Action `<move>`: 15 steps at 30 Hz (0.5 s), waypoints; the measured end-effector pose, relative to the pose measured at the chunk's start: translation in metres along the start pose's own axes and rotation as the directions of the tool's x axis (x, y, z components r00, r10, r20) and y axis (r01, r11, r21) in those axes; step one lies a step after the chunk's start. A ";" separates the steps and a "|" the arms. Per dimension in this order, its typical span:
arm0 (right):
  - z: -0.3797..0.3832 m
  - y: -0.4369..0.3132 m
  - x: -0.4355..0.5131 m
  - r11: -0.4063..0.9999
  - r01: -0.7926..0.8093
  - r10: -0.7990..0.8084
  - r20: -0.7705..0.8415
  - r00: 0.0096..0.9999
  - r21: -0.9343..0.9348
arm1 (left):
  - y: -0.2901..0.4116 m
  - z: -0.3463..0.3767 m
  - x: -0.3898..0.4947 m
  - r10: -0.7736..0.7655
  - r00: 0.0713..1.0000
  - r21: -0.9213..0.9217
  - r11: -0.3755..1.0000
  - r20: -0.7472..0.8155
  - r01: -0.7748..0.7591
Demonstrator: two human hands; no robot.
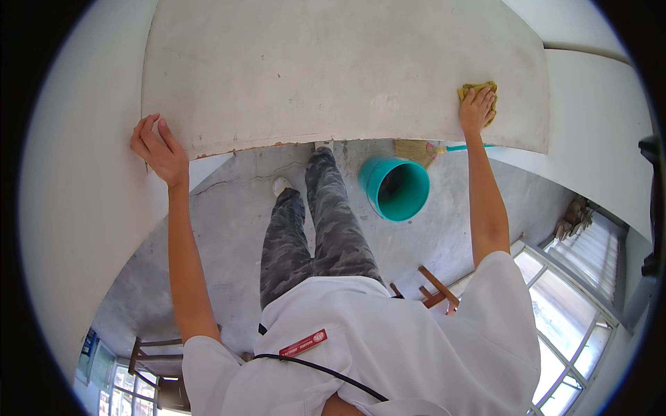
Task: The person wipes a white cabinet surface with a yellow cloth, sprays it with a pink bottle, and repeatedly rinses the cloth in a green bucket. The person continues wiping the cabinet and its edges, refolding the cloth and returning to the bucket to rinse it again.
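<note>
My right hand (475, 112) lies on a folded yellow-brown cloth (479, 89), pressing it against a pale, worn slab (312, 78) near its right end. Part of the cloth is hidden beneath the palm and fingers. At the slab's front left corner is my left hand (160, 151), with nothing in it. Its fingers are loosely bent and spread, close to the white side wall (78, 171); whether they touch it I cannot tell. Scuffs and small dark marks dot the slab, and its front edge is chipped.
Below the slab's front edge, a teal bucket (400, 190) stands on the cracked concrete floor (234, 218), right of my legs. Behind it lies a broom (413, 151) with a teal handle. Wooden furniture (439, 288) and windows (562, 312) are behind me. Another white wall (598, 125) bounds the right.
</note>
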State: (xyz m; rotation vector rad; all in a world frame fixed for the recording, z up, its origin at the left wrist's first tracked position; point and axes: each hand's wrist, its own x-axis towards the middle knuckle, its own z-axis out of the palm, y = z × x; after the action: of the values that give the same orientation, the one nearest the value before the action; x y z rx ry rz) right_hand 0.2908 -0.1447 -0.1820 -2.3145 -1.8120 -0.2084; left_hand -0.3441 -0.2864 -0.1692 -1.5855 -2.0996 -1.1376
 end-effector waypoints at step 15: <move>-0.003 -0.297 0.007 0.805 0.431 -0.500 0.076 0.863 0.407 | -0.004 -0.011 0.002 -0.044 0.994 0.154 0.988 0.103 0.028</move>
State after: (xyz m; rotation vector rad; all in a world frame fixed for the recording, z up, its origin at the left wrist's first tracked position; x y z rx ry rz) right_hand 0.0044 -0.0696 -0.1582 -1.6383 -2.2548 0.2761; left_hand -0.3509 -0.2934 -0.1630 -1.5750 -2.2326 -0.8974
